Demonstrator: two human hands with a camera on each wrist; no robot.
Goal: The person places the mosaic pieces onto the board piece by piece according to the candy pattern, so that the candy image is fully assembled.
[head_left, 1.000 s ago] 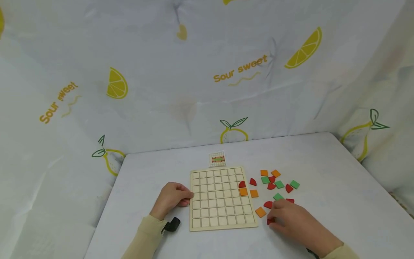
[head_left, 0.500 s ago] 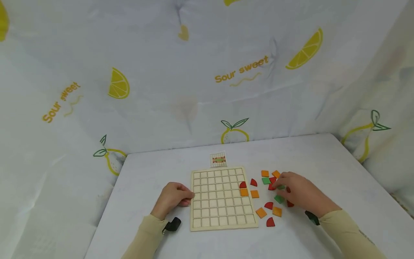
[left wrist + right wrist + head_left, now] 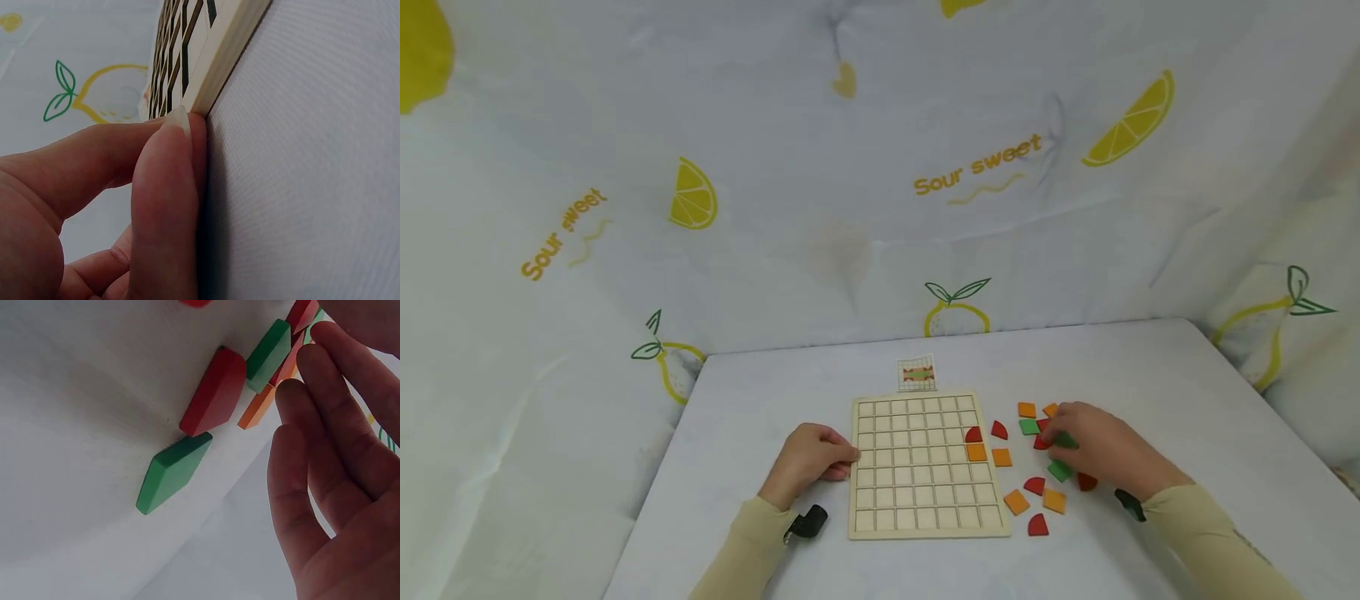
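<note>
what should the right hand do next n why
Probably the right hand should pinch and lift a red piece beside it: the card shows red at both ends of its pattern, while the board bears just one red quarter and one orange square.

Soft, even light fills the head view, with faint shading in the folds of the white cloth (image 3: 880,225) and a diffuse shadow on the bench (image 3: 760,392) under the right sleeve (image 3: 1206,533). Both wrist views look dimmer: a dark shadow lies beside the left grip (image 3: 807,460); the right grip (image 3: 350,462) is shaded, with a broad, blurry shadow nearby.
</note>
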